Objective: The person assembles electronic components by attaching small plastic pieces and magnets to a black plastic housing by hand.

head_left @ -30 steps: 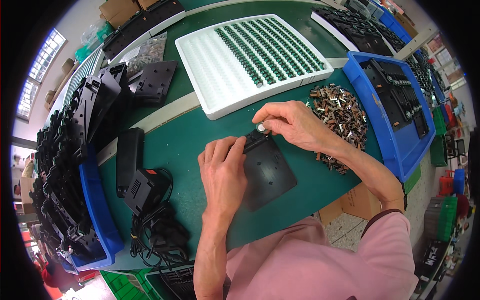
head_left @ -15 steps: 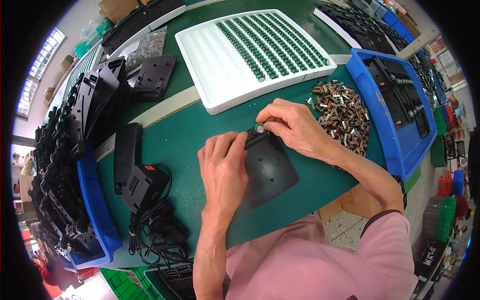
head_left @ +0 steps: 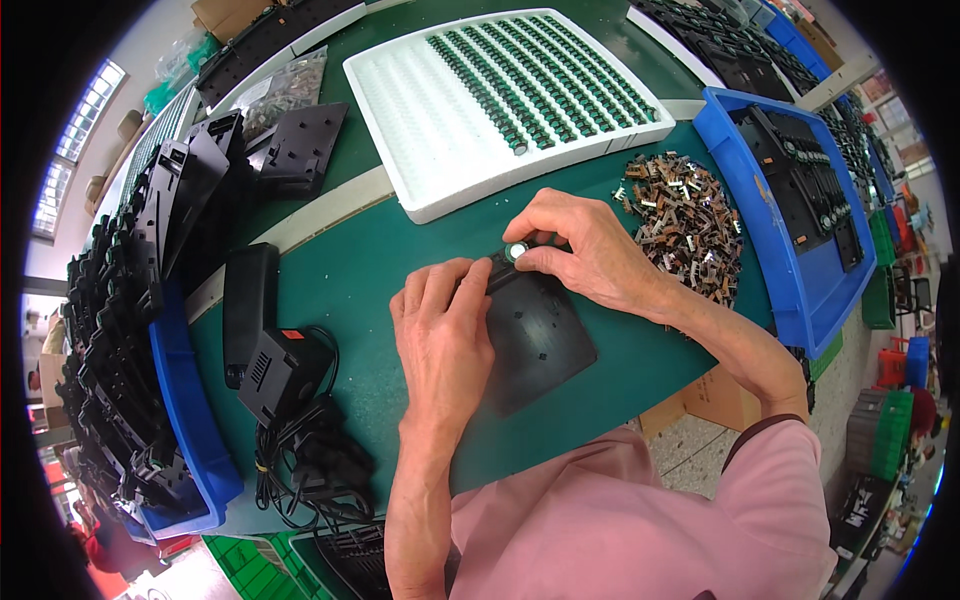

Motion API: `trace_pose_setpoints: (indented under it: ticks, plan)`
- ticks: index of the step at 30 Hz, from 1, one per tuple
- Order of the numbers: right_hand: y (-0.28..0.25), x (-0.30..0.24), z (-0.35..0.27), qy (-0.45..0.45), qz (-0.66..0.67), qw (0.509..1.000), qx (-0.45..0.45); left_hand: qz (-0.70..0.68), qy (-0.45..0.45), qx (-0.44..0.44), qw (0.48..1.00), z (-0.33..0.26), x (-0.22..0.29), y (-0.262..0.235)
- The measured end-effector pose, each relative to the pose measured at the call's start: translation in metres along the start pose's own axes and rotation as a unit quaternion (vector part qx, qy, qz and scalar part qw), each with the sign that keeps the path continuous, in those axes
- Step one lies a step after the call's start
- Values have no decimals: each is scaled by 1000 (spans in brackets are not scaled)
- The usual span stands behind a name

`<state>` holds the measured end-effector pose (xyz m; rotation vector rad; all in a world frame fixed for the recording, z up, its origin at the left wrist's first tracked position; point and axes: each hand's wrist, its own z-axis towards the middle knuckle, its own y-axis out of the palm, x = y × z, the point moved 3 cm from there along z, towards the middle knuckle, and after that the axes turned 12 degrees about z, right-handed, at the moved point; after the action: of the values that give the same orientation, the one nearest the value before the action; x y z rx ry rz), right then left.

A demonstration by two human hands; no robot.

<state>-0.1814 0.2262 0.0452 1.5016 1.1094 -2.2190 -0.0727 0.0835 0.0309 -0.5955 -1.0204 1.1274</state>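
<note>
A flat black plastic panel (head_left: pixel 540 340) lies on the green tabletop in front of me. My left hand (head_left: pixel 440 325) grips its left side, fingers curled over the upper left edge. At the panel's far end, my right hand (head_left: pixel 585 245) pinches a small round part (head_left: pixel 516 251) with a pale silver top and green rim between thumb and index finger. That part is at the panel's far edge; my fingers hide whether it is seated. Beyond my hands, a white foam tray (head_left: pixel 425 205) holds rows of similar green-and-black parts, its left portion unfilled.
Right of my hand is a pile of small brown-and-white connectors (head_left: pixel 690 235). A blue bin (head_left: pixel 815 300) with black panels stands farther right. On the left are a black adapter with cables (head_left: pixel 287 370), a long black case (head_left: pixel 247 310) and another blue bin (head_left: pixel 190 400) heaped with black parts.
The round part has tilted slightly, showing a brighter top. My right hand has shifted a little up and left with it, while my left hand keeps its hold on the panel.
</note>
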Motion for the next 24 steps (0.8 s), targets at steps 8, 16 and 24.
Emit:
trace_pose_setpoints:
  ticks: [8,16,24]
  plan:
    - [-2,-1,-3,25,-52,998,0,1,-9,-14,1000,1,1,-3]
    - [-1,-1,-3,-45,-23,998,-25,4,-7,-15,1000,1,2,-3]
    - [-3,-1,0,-8,-33,999,-12,2,-5,-9,1000,2,2,-2]
